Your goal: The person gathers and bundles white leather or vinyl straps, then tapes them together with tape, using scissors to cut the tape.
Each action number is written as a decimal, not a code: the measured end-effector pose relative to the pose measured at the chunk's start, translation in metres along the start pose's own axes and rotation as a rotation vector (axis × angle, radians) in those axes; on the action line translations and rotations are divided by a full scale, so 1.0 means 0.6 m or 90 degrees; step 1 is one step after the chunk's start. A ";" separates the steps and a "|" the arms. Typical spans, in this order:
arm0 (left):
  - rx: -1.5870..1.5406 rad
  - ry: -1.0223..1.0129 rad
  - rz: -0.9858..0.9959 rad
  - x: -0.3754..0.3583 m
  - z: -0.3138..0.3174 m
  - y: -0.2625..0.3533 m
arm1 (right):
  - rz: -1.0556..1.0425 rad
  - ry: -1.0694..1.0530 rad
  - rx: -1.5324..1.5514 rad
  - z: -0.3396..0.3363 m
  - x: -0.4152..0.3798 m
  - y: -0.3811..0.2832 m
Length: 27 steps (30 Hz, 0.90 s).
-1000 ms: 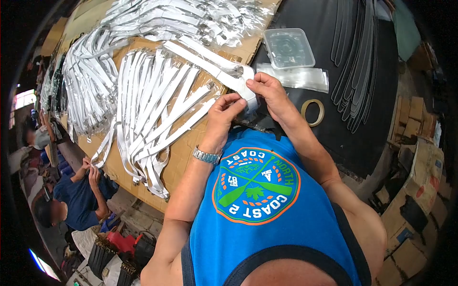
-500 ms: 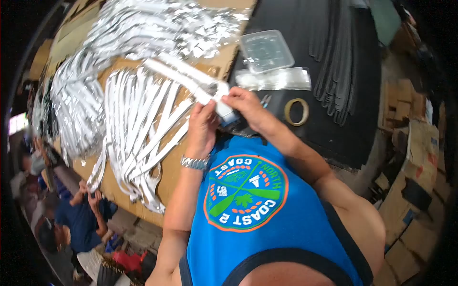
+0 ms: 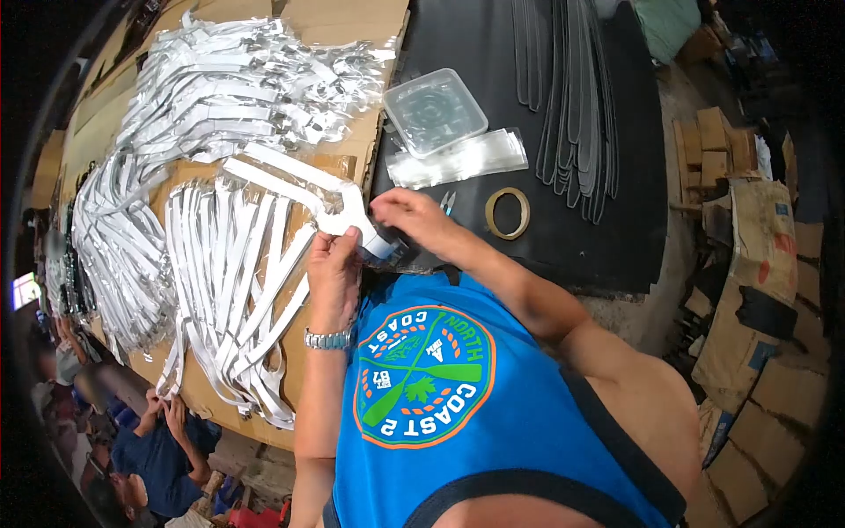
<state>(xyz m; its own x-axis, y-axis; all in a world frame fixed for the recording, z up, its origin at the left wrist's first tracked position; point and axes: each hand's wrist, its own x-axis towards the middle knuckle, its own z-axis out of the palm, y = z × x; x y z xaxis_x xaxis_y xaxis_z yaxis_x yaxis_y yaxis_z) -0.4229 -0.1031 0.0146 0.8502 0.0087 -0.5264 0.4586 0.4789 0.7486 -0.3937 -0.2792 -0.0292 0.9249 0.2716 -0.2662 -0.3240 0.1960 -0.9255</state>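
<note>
A flat white strap [image 3: 349,211] in clear plastic is pinched in my left hand [image 3: 333,268], the thumb lying on top. Its two arms run up and left over the cardboard, and a dark end piece with some blue sits toward my shirt. Just right of the strap is my right hand [image 3: 409,216], its fingers curled and pressed together. What lies between those fingertips, if anything, is too small to make out. Many similar white straps [image 3: 229,282] are spread beside my left hand.
A big heap of wrapped white straps [image 3: 238,88] covers the far left. On the black surface lie a clear plastic box [image 3: 436,110], clear bags [image 3: 466,158], a tape roll [image 3: 508,214], small snips [image 3: 450,202] and black strips [image 3: 576,114]. Another person [image 3: 163,462] works at lower left.
My right hand has come off the white strap's upper side and sits slightly apart, its fingers curled. My left hand still grips the strap. The whole view has shifted a little.
</note>
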 end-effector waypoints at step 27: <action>0.021 -0.042 -0.030 -0.004 -0.003 0.007 | 0.064 0.383 -0.102 -0.235 0.069 0.028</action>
<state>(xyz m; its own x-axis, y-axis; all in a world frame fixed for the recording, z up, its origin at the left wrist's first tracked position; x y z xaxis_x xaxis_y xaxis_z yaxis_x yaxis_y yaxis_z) -0.4232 -0.0996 0.0184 0.8417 -0.0712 -0.5352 0.5065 0.4478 0.7369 -0.3325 -0.3974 -0.0936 0.8565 -0.3055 -0.4160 -0.4249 0.0402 -0.9043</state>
